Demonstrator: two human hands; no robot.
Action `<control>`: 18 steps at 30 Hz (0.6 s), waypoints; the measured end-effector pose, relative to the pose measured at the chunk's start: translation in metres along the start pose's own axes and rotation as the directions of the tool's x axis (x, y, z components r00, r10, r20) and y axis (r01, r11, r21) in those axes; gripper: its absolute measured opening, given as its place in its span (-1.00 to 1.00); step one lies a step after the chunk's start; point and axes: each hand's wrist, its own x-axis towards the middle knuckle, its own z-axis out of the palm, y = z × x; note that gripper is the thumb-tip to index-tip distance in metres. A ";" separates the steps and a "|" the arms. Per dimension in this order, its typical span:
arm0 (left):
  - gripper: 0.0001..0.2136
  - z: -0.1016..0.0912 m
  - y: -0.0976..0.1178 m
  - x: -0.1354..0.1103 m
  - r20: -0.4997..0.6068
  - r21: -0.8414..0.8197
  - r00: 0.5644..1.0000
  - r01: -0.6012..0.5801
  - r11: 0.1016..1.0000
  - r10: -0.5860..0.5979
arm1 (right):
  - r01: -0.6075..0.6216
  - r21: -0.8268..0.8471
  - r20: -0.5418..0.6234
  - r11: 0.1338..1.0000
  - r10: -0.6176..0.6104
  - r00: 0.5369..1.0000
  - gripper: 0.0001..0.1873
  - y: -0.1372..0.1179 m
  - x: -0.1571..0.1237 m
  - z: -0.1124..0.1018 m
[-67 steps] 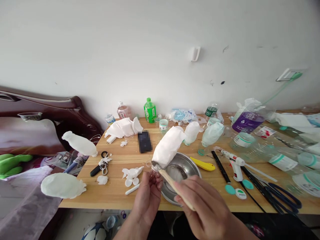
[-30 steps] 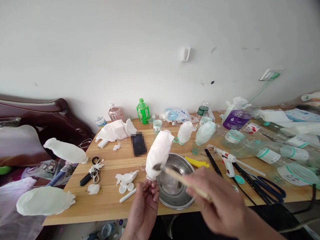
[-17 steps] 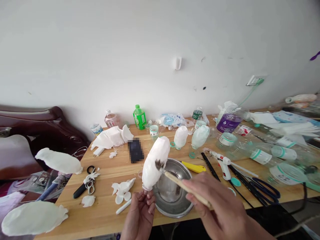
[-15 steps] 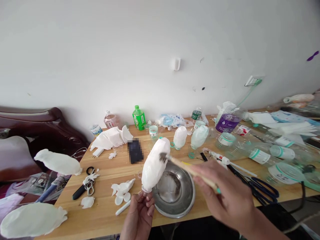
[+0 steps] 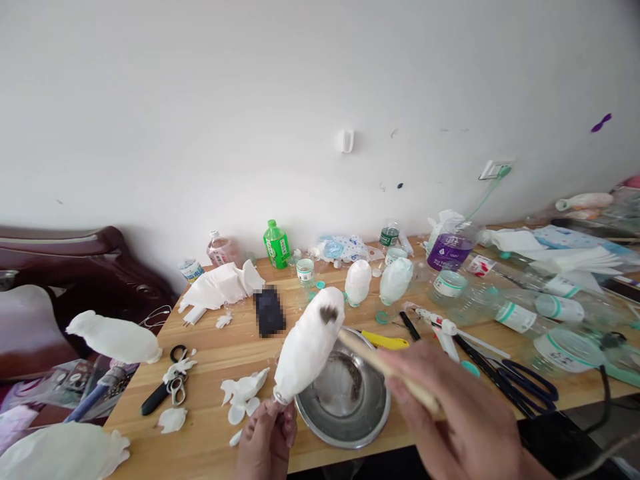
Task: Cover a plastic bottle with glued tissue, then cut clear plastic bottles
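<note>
A bottle wrapped in white paper (image 5: 307, 350) tilts up to the right over the table. My left hand (image 5: 267, 427) is closed round its narrow lower end. In my right hand (image 5: 455, 407) is a paintbrush with a pale wooden handle (image 5: 373, 360); its dark bristles (image 5: 329, 314) rest against the upper part of the white paper. Below the bottle stands a shallow metal bowl (image 5: 377, 407) with some liquid in it. White paper scraps (image 5: 245, 390) lie left of my left hand.
Two smaller wrapped bottles (image 5: 358, 283) stand behind the bowl. To the right are a yellow cutter (image 5: 384, 341), scissors (image 5: 530, 383) and several clear plastic bottles (image 5: 517, 317). Keys (image 5: 177, 390), a dark pixelated object (image 5: 270, 310) and stacked white paper (image 5: 220, 290) are on the left.
The wrapped bottle and my left hand have shifted slightly left and down. The brush has moved from the bottle's right side toward its upper end.
</note>
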 end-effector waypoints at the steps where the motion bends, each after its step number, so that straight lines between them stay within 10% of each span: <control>1: -0.70 -0.003 -0.001 0.002 0.005 0.014 1.000 -0.010 1.000 0.010 | 0.051 0.029 0.019 0.998 -0.051 0.998 -0.72 -0.004 -0.002 0.002; 10: -0.77 -0.013 0.005 0.005 -0.073 -0.016 0.994 -0.083 0.996 0.082 | -0.207 -0.282 -0.098 0.937 0.186 0.978 -0.83 0.038 0.009 -0.010; 13: -0.82 -0.017 0.005 0.011 -0.083 -0.001 0.991 -0.104 0.995 0.104 | -0.150 -0.191 0.226 0.970 0.192 0.955 -0.83 0.058 -0.003 0.006; 18: -0.81 -0.013 -0.012 0.031 -0.097 -0.045 0.956 -0.282 0.958 0.277 | -0.228 -0.188 0.596 0.955 0.296 0.746 -0.71 0.066 -0.026 0.042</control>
